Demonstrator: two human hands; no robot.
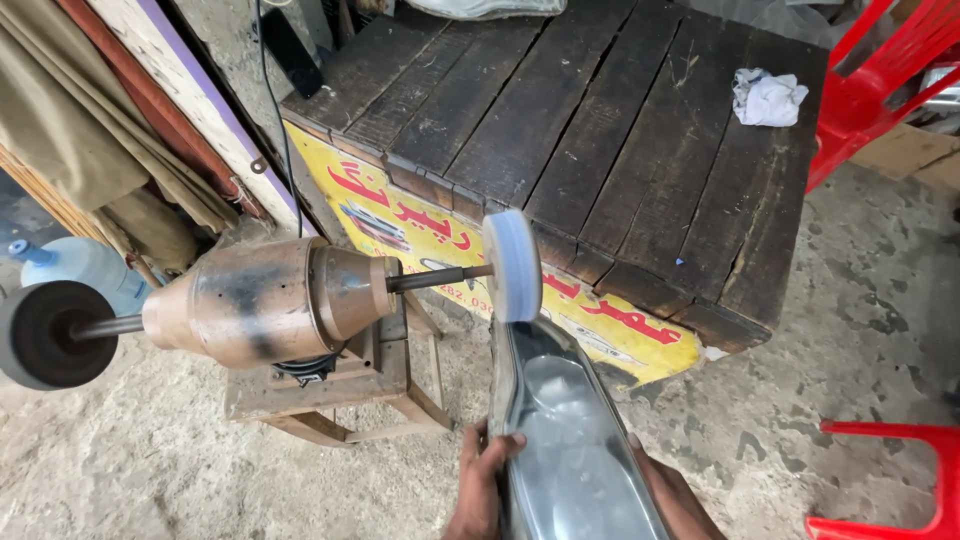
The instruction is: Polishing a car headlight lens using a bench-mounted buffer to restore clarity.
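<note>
I grip the near end of a clear plastic headlight lens with both hands: my left hand wraps its fingers over the left edge, and my right hand cups the right edge from below, mostly hidden behind the lens. I hold the lens long-ways, pointing away from me, and its far tip touches the lower rim of the white buffing wheel.

Judging by the surface, the work is partway along. The broad middle of the lens looks cloudy and dull, with only patches catching light, and only the far tip is at the wheel, so I reckon most of the face is left to buff.

The wheel sits on a shaft running out of a rusty brown motor housing, which rests on a small wooden stand. On the shaft's other end is a dark wheel.

Beyond stands a dark plank table with a yellow sign on its front and a crumpled white rag on top. Red plastic chairs stand at the right.
</note>
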